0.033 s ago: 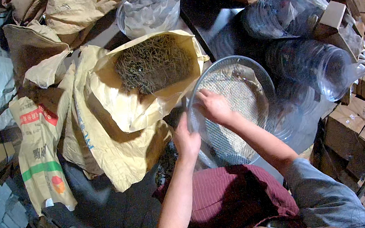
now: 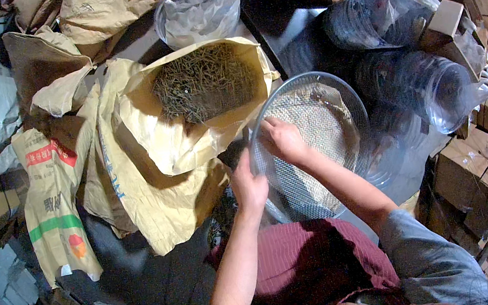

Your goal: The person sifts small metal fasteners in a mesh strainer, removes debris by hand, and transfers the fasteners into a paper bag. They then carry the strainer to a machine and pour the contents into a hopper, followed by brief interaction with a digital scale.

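Observation:
A round wire-mesh sieve point(image 2: 329, 193) with a metal rim is tilted in front of me. My left hand point(image 2: 249, 181) is closed round its left side, thumb upward, the other fingers largely hidden. My right hand point(image 2: 286, 140) reaches over the mesh to the inner left wall. Its fingers are curled together, and whatever they pinch is hidden. Inside or behind the mesh shows a pale woven surface point(image 2: 322, 116); which, I cannot tell. Left of the sieve, an open yellow paper sack point(image 2: 158, 145) holds thin, dark, twig-like dried pieces point(image 2: 206, 84).
Clear plastic containers point(image 2: 421, 85) lie to the right, beside stacked cardboard boxes point(image 2: 477, 177). A clear tub point(image 2: 160, 27) lined with a plastic bag stands behind the sack. Flattened printed sacks point(image 2: 50, 200) are on the left. Maroon striped cloth point(image 2: 307, 252) covers my lap.

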A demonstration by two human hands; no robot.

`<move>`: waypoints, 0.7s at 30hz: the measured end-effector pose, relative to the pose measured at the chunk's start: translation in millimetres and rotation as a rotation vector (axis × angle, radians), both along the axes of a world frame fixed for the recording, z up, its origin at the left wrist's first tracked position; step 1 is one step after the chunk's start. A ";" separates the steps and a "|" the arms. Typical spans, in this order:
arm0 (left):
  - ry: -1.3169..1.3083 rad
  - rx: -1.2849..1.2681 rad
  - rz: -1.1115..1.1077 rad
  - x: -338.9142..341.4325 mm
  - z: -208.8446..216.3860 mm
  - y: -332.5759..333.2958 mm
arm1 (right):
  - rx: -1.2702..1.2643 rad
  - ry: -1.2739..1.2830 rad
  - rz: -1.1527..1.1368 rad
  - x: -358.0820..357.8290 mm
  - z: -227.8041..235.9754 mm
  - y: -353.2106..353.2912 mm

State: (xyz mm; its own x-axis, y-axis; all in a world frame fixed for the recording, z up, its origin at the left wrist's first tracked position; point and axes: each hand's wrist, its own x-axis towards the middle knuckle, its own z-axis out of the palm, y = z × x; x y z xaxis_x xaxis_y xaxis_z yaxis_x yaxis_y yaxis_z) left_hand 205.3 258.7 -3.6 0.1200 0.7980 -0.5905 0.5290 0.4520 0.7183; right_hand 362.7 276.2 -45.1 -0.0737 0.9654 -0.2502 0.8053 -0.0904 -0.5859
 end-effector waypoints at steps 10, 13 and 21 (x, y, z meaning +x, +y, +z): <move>0.067 0.004 -0.058 -10.9 -12.8 -6.2 | 0.093 0.330 -0.094 4.1 117.7 24.8; 0.145 -0.024 -0.116 7.1 7.9 11.6 | 0.334 0.455 -0.006 10.3 117.1 46.9; -0.007 0.064 -0.007 -4.3 -1.1 -0.6 | -0.491 1.123 -1.234 114.3 11.9 16.9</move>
State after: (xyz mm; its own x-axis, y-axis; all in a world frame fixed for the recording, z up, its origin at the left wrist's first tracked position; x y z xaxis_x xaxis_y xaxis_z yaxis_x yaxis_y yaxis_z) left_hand 201.0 258.1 -4.7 0.1297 0.8333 -0.5374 0.5268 0.4012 0.7494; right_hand 477.0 293.2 -33.3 0.2572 0.4395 -0.8606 -0.6137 -0.6136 -0.4968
